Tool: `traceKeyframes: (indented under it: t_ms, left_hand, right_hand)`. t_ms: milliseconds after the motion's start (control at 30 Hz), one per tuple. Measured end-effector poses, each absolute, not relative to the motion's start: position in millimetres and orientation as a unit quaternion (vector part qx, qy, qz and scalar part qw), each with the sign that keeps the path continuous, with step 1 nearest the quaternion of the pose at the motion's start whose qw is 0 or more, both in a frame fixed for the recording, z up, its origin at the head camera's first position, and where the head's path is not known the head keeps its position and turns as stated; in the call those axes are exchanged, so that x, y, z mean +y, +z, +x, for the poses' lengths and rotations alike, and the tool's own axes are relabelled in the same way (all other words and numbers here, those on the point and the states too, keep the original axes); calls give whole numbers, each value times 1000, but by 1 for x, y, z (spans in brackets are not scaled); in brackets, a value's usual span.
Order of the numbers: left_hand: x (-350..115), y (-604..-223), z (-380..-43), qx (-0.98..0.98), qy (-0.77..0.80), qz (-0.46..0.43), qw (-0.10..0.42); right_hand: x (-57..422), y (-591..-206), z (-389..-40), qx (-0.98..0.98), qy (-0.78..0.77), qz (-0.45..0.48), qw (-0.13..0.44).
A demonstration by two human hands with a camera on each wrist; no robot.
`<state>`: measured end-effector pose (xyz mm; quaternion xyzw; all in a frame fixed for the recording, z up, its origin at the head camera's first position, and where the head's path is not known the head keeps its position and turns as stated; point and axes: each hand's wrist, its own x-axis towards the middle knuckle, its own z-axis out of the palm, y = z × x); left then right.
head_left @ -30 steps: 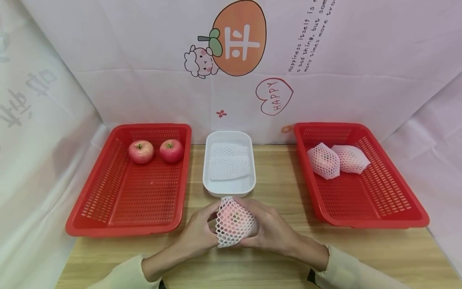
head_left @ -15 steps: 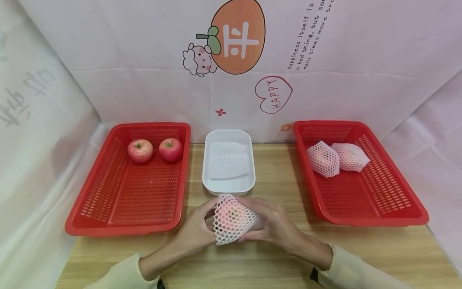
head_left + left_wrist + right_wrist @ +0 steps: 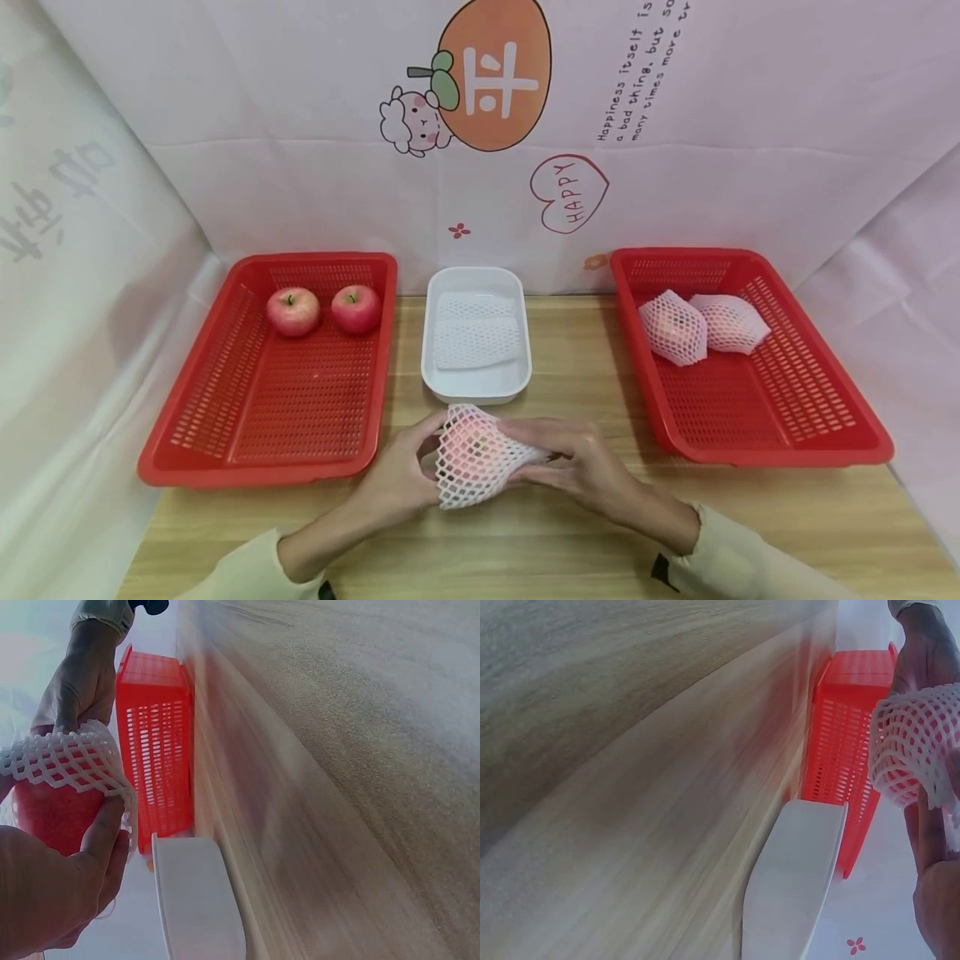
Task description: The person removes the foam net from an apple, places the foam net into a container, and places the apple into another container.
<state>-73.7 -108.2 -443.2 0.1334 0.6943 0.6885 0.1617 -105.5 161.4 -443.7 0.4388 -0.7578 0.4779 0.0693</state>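
Between the two hands, above the table's near part, a red apple [image 3: 56, 817] sits inside a white foam net sleeve [image 3: 467, 483]. My left hand [image 3: 397, 471] grips the apple from the left, its fingers and thumb around the netted fruit. With fingers and thumb my right hand [image 3: 600, 471] pinches the sleeve's narrowed right end. The sleeve's left end flares wide over the left fingers. In the left wrist view, red skin shows bare beyond the net's edge. The right wrist view has the netted apple at its right border, partly cut off.
A red basket [image 3: 258, 479] at left holds two bare apples [image 3: 293, 312]. The right red basket [image 3: 780, 458] holds two netted apples [image 3: 673, 327]. Between them stands a white tray [image 3: 476, 390] with flat foam nets [image 3: 476, 342]. A printed cloth [image 3: 315, 192] hangs behind.
My right hand has moved right, drawing the sleeve's right end out into a narrow tip. My left hand and the apple have shifted slightly left.
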Motion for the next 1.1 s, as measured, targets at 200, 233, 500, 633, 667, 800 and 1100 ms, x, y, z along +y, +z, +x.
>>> traceKeyframes:
  t_ms: [200, 233, 500, 633, 667, 800, 1100]
  left_hand:
    - [-114, -442, -73, 690, 695, 123, 158]
    - [-114, -441, -73, 690, 696, 123, 156]
    - [-122, -438, -73, 706, 682, 125, 141]
    - [-124, -437, -72, 719, 671, 118, 138]
    - [-125, -437, -72, 721, 669, 117, 139]
    - [-126, -436, -72, 727, 663, 104, 143]
    - [-122, -439, -72, 778, 606, 107, 125]
  right_hand:
    - [161, -444, -106, -742, 509, 430, 74]
    - [162, -444, -106, -739, 514, 430, 74]
    - [165, -446, -108, -726, 537, 424, 71]
    - [170, -447, -109, -728, 540, 415, 77]
    - [171, -447, -109, -731, 538, 412, 81]
    - [178, -446, -109, -739, 528, 408, 96]
    - [190, -431, -108, -745, 462, 463, 134]
